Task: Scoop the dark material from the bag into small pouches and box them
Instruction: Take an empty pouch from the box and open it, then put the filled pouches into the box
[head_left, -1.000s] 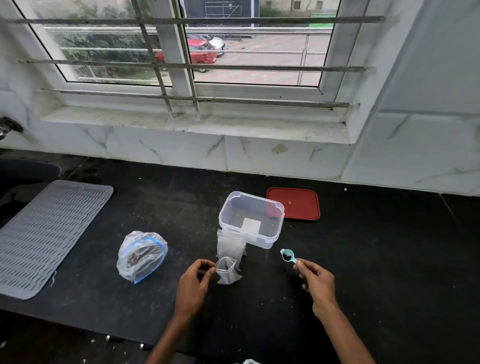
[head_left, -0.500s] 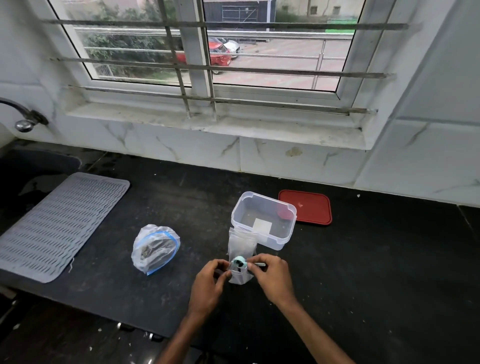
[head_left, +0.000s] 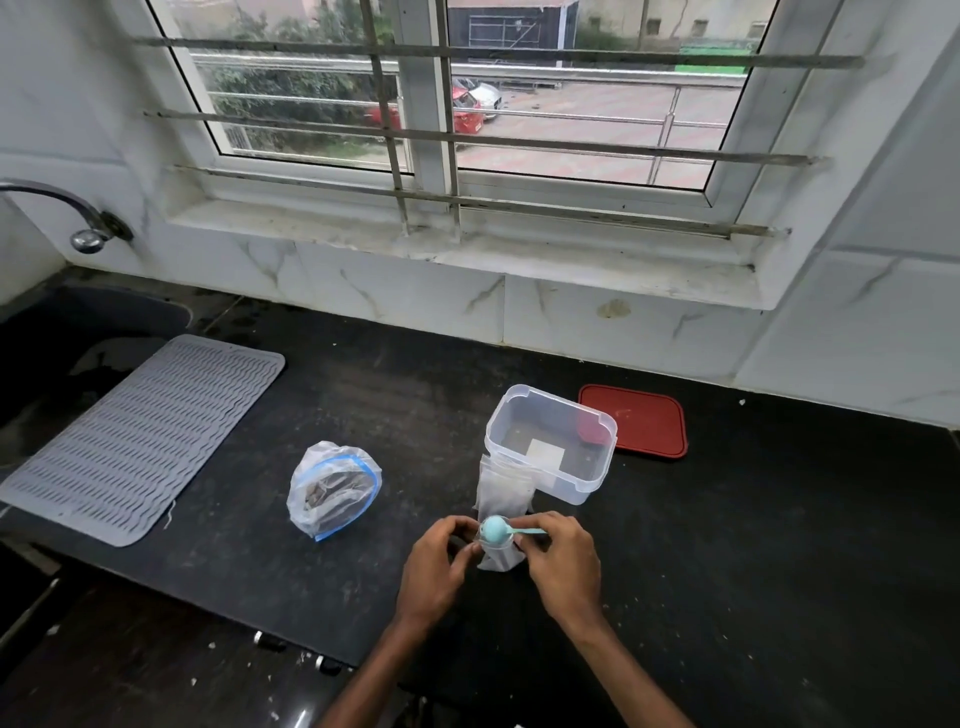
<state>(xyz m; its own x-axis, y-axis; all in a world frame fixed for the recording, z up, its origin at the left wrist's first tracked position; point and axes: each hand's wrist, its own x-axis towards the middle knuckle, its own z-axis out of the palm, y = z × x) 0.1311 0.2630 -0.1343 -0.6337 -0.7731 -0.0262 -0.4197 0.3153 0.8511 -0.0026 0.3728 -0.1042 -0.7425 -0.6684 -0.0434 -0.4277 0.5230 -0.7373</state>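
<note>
Turquoise scoop (head_left: 493, 529), its handle pinched in the right hand (head_left: 563, 564), sits tipped over the mouth of a small clear pouch (head_left: 500, 558). The left hand (head_left: 439, 564) pinches the pouch's rim. The bag of dark material (head_left: 332, 488) lies at ten o'clock from the pouch and the clear box (head_left: 597, 467) at one. A white square (head_left: 545, 451) inside the box is too small to read.

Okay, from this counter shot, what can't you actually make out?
Head view only.
How full the small pouch is: the teal scoop, in the right hand, covers its mouth.
How many spare pouches stand by the clear box: they overlap.
What the bag's dark material is: crinkled plastic blurs it.
The sink: cut by the left edge.
</note>
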